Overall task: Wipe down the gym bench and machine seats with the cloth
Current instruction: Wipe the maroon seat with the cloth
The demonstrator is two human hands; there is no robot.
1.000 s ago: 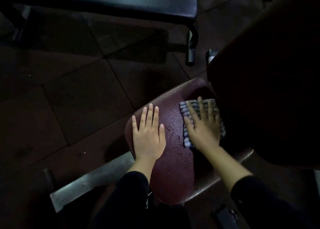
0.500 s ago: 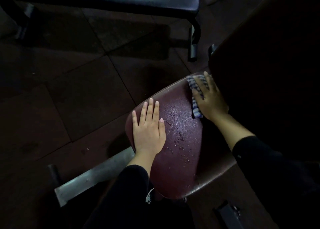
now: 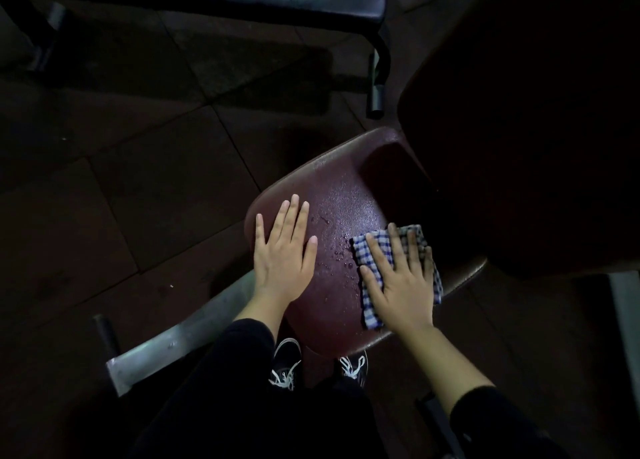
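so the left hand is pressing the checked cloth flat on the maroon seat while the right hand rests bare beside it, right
Not quite: the hands are swapped. In the head view the right hand presses the checked cloth flat on the maroon seat, while the left hand rests bare beside it, fingers straight, on the seat's left part.

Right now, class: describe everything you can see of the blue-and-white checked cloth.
The blue-and-white checked cloth looks like thin woven fabric, crumpled flat on the right side of the dark red padded seat, which is beaded with droplets. The right hand presses it down with straight, spread fingers, hiding its middle; edges show around the hand.
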